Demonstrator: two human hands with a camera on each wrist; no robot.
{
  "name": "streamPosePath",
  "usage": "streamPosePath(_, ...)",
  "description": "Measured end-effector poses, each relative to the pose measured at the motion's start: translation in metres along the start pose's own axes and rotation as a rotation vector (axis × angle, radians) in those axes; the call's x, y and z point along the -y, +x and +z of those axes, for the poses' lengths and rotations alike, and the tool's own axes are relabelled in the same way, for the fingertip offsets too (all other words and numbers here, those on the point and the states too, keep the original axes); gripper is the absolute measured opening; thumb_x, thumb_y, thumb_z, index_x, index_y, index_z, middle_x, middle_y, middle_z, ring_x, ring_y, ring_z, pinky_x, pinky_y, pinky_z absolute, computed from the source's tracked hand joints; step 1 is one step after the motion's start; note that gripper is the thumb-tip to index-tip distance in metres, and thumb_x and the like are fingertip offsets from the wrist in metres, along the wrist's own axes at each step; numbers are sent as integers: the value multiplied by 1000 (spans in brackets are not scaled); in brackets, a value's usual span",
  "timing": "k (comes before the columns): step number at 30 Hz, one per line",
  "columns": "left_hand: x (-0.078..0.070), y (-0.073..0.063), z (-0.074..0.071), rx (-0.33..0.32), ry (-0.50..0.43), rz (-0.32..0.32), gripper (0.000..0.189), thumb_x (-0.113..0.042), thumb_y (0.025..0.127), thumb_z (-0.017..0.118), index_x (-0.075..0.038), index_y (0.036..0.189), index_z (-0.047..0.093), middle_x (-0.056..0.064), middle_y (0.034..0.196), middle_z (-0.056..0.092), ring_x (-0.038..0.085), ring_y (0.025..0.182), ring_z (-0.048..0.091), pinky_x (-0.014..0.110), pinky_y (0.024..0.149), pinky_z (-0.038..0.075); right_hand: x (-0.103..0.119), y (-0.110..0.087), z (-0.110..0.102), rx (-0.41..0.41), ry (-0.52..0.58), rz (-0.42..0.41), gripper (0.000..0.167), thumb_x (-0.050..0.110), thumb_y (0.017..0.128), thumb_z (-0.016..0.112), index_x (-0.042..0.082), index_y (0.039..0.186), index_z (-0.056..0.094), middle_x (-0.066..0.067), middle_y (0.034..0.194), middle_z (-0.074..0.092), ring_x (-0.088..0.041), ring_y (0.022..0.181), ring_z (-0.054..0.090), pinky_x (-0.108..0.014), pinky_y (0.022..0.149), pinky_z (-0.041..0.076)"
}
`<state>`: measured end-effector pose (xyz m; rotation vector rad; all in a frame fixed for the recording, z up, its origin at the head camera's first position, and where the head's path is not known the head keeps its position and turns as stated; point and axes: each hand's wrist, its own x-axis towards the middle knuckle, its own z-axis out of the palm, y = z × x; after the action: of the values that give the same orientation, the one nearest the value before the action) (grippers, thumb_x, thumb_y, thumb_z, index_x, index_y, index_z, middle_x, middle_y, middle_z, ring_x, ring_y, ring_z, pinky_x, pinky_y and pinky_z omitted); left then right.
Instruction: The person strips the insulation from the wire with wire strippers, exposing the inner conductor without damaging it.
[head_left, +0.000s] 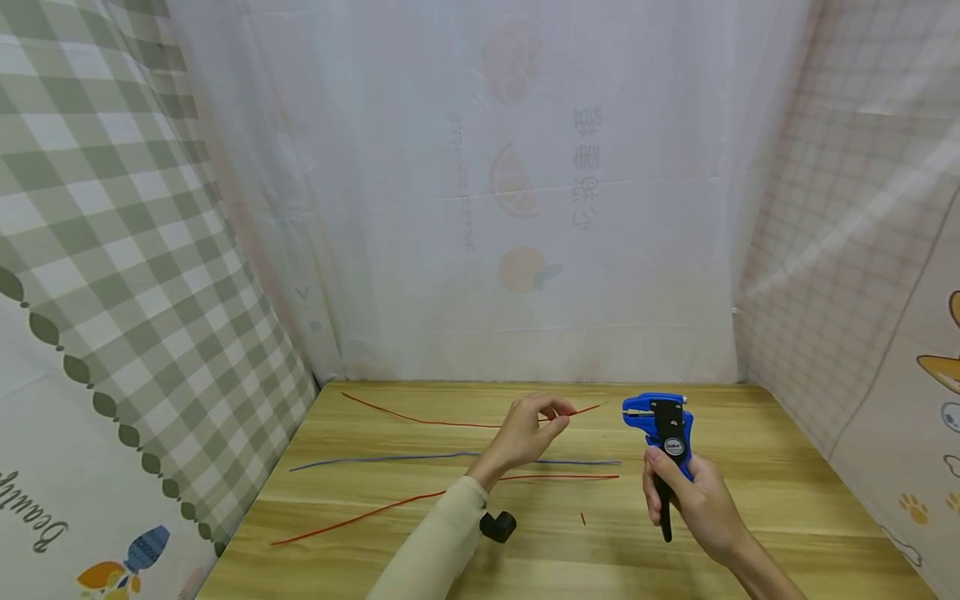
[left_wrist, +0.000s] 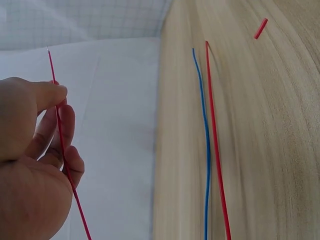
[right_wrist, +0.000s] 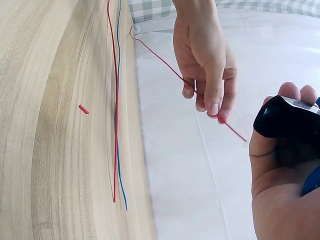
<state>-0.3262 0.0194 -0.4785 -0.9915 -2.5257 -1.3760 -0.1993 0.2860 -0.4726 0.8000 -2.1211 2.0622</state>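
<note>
Between thumb and fingertips, my left hand (head_left: 525, 429) pinches a red wire (left_wrist: 79, 205) near one end. That short end points past the fingers, and its tip (left_wrist: 48, 49) looks bare and silvery in the left wrist view. The wire's long part trails leftward at the back of the table. My right hand (head_left: 701, 507) grips a blue and black wire stripper (head_left: 666, 417) by its handles, upright. The stripper's blue jaws face left, a short distance from the wire's end and apart from it. In the right wrist view only its black handle (right_wrist: 282, 117) and some blue show.
On the wooden table (head_left: 757, 475) lie a blue wire (head_left: 375, 459) and a second red wire (head_left: 360, 521), partly behind the left arm. A short red piece (head_left: 583, 518) lies nearer the front. A black object (head_left: 498, 526) shows beside the left sleeve. Cloth curtains enclose the table's back and sides.
</note>
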Motion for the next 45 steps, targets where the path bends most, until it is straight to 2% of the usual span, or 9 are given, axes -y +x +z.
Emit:
streamPosePath(4,7,4,6,16,-11,-18,17,-9,113,69,-13,124,82,7,118,81,14,108,73,24,93,58,0,0,0,-3,-9,5,34,1,122,32,-11,99,53,-10,73,60,-27,59,63,-42,54,58)
streamPosePath(8,15,8,11,35,-32,-37,18,-7,113,69,-12,124,82,9,122,82,17,109,76,22,90,58,0,0,-1,-4,-13,15,34,2,122,32,-11,99,53,-10,73,60,-27,59,63,-42,55,58)
streamPosePath(16,34,13,24,69,-86,-110,16,-6,111,70,-6,121,82,18,125,82,10,103,76,19,86,60,0,-2,-2,-12,-15,40,34,3,123,33,-12,100,53,-8,73,61,-27,59,63,-42,56,60)
streamPosePath(20,38,15,30,74,-90,-144,17,-6,111,70,-2,121,82,16,123,83,8,102,75,20,87,59,-1,-2,-2,-14,-10,36,34,3,123,33,-12,100,53,-9,73,60,-28,59,63,-43,55,60)
streamPosePath(27,43,20,39,105,-48,-156,18,-8,112,70,-6,123,84,8,124,83,9,105,75,21,90,59,-4,-3,-2,-5,21,23,31,1,122,32,-11,102,52,-11,73,60,-28,58,63,-43,54,59)
streamPosePath(37,50,25,43,72,-57,-189,15,-5,110,73,-8,117,86,7,120,85,8,100,72,22,85,58,-5,-4,-2,-14,8,51,32,2,122,33,-13,101,52,-12,72,59,-28,58,64,-44,53,59)
streamPosePath(45,58,24,47,40,-28,-178,14,-2,107,75,-4,115,86,9,111,86,10,97,76,22,89,61,-7,-4,-2,2,20,43,32,1,122,32,-19,102,47,-14,72,59,-28,58,64,-44,54,60)
